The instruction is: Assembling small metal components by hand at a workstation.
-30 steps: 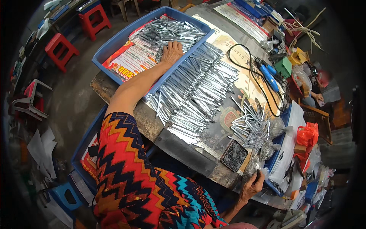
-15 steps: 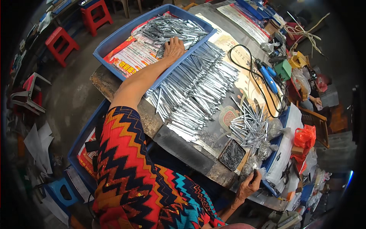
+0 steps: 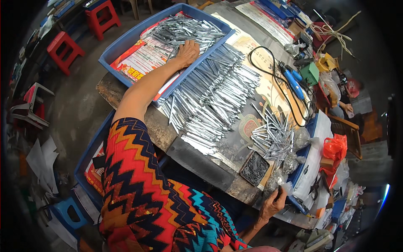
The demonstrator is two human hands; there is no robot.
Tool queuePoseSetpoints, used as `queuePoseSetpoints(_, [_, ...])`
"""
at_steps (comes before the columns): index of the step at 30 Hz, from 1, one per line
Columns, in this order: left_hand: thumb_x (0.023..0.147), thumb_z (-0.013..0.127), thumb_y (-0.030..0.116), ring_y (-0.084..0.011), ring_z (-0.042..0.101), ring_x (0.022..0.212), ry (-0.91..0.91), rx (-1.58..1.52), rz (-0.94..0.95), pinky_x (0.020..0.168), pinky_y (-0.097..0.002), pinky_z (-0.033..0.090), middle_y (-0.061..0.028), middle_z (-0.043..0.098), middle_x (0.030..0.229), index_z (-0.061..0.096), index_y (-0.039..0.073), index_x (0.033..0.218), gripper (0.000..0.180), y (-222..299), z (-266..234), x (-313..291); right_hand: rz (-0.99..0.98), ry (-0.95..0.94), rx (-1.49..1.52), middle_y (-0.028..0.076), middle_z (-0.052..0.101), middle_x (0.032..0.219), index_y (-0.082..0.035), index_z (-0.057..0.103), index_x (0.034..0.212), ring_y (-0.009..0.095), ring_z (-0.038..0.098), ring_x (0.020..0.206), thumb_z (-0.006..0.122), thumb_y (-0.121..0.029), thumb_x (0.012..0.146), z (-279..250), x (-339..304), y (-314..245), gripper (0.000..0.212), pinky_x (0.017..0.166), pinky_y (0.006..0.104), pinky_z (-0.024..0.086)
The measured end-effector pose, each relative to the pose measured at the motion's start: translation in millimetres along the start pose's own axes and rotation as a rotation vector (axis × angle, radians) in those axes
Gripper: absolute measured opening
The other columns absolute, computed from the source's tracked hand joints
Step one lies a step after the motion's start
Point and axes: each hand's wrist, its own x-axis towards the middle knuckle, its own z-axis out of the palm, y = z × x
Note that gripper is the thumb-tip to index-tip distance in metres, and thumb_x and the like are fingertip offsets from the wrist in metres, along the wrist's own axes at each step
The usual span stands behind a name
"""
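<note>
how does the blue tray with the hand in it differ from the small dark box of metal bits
Size: the tray is far larger than the box.
Colour: the tray is blue, while the box has a dark rim.
Contents: the tray holds long silvery rods and printed paper, with the left hand at the rods; the box holds short, dark bits.
Both are open-topped and hold metal pieces.

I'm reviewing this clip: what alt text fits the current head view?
A person's left hand reaches into a blue tray at a pile of slender silvery metal rods, the right hand beside a clear plastic bag. Rows of similar rods cover part of the worktable, near a square container of small dark pieces.
</note>
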Motion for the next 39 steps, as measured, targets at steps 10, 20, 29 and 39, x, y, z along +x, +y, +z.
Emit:
queuePoseSetpoints(10, [0.082, 0.042, 0.013, -0.035, 0.044, 0.097, -0.031, 0.038, 0.019, 0.079, -0.0497, 0.04, -0.024, 0.046, 0.102, 0.048, -0.01, 0.099, 0.029, 10, -6, -5, 0.003, -0.014, -0.017, 0.015, 0.059, 0.085, 0.006, 0.054, 0.096, 0.021, 0.056, 0.074, 0.049, -0.003, 0.086, -2, 0, -3, 0.015, 0.068, 0.0294, 0.045])
queuePoseSetpoints(20, [0.084, 0.041, 0.017, -0.037, 0.045, 0.098, -0.047, 0.05, 0.121, 0.081, -0.0514, 0.04, -0.0248, 0.049, 0.102, 0.049, -0.01, 0.097, 0.031, 13, -19, -6, -0.012, 0.018, 0.011, 0.018, 0.058, 0.084, 0.008, 0.054, 0.095, 0.029, 0.057, 0.073, 0.048, 0.001, 0.085, -7, -3, -2, 0.014, 0.066, 0.0338, 0.045])
queuePoseSetpoints(29, [0.082, 0.045, 0.02, -0.035, 0.045, 0.098, -0.037, 0.121, 0.056, 0.077, -0.0524, 0.04, -0.0225, 0.05, 0.1, 0.049, -0.009, 0.097, 0.032, 8, 1, -3, 0.028, 0.008, -0.043, 0.017, 0.057, 0.083, 0.007, 0.055, 0.095, 0.029, 0.056, 0.073, 0.049, 0.002, 0.084, -15, -6, 6, 0.014, 0.067, 0.0336, 0.045])
queuePoseSetpoints(39, [0.084, 0.044, 0.023, -0.0323, 0.044, 0.087, 0.061, 0.168, -0.021, 0.072, -0.0498, 0.039, -0.0207, 0.047, 0.092, 0.047, -0.005, 0.092, 0.03, 14, -1, -8, 0.011, 0.01, -0.032, 0.017, 0.057, 0.082, 0.007, 0.054, 0.094, 0.028, 0.056, 0.071, 0.048, 0.001, 0.084, -13, -8, 7, 0.013, 0.065, 0.034, 0.045])
